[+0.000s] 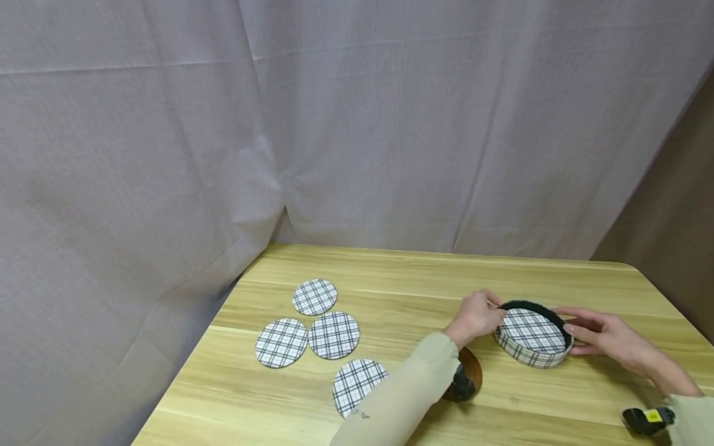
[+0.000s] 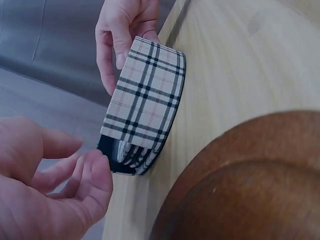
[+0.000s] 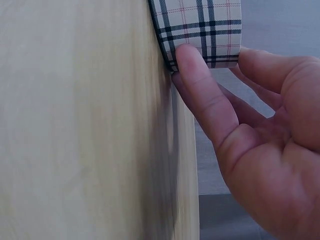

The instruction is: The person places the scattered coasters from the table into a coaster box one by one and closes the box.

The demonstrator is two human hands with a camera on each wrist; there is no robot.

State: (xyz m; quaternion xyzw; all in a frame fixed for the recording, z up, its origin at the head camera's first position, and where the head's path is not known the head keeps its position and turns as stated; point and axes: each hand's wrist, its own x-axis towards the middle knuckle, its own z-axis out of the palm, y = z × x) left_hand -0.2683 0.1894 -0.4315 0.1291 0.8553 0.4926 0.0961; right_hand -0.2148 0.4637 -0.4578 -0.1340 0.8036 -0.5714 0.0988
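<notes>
A round plaid coaster holder [image 1: 532, 358] with a dark inner wall stands on the table at the right. Inside lies a plaid coaster [image 1: 532, 331] on top, and the holder's side notch shows several stacked coaster edges [image 2: 134, 156] in the left wrist view. My right hand [image 1: 610, 337] grips the holder's right side, thumb at the rim and fingers against the outer wall. At the notch on the opposite side is my left hand [image 1: 478, 317], its fingers loosely bent and fingertips close to the dark edge. A gap separates thumb from fingers, with nothing between them.
Several loose plaid coasters [image 1: 333, 335] lie flat at the table's left; my left sleeve partly covers the nearest one. Below my left wrist sits a round brown wooden piece [image 1: 473, 370], large in the left wrist view. Grey cloth [image 1: 379, 155] hangs behind the table [image 1: 401, 272].
</notes>
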